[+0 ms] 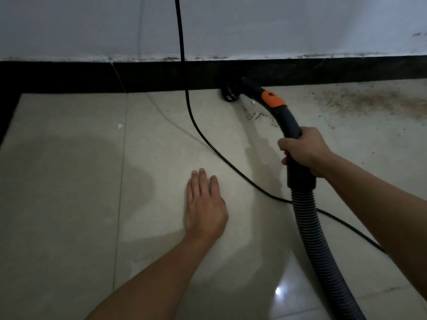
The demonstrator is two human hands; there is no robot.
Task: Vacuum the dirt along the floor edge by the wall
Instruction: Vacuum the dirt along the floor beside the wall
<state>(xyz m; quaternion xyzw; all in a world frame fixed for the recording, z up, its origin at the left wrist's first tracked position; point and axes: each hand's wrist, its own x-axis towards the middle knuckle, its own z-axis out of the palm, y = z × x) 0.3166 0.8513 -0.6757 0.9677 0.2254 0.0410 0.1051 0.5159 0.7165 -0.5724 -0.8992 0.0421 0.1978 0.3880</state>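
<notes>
The right hand (300,148), in the right middle of the frame, is wrapped around the dark curved handle tube (285,118) of the vacuum, fingers curled round it and knuckles toward the camera. Below this grip the tube joins a ribbed grey hose (309,222) that runs down to the lower right edge of the frame. Above the grip the tube bends up and to the left, past an orange collar (272,99), to the black nozzle (231,92), which sits at the foot of the black skirting (92,75) in the upper centre, where the floor (69,181) meets the wall (277,24).

The left hand (204,204) lies flat on the pale floor tiles in the centre of the frame, fingers straight and close together, holding nothing. It is well apart from the nozzle, and to the left of the hose.

The main dirt (369,100) is a brownish, speckled patch along the floor edge in the upper right, to the right of the nozzle and above the right hand. A smaller smear of dirt (256,115) lies just beside the tube, between the nozzle and the right hand.

A black cord (184,77) drops down the wall from the top of the frame, crosses the floor between the two hands and passes behind the hose toward the right edge. A small white scrap (120,125) lies on the tiles at middle left.
</notes>
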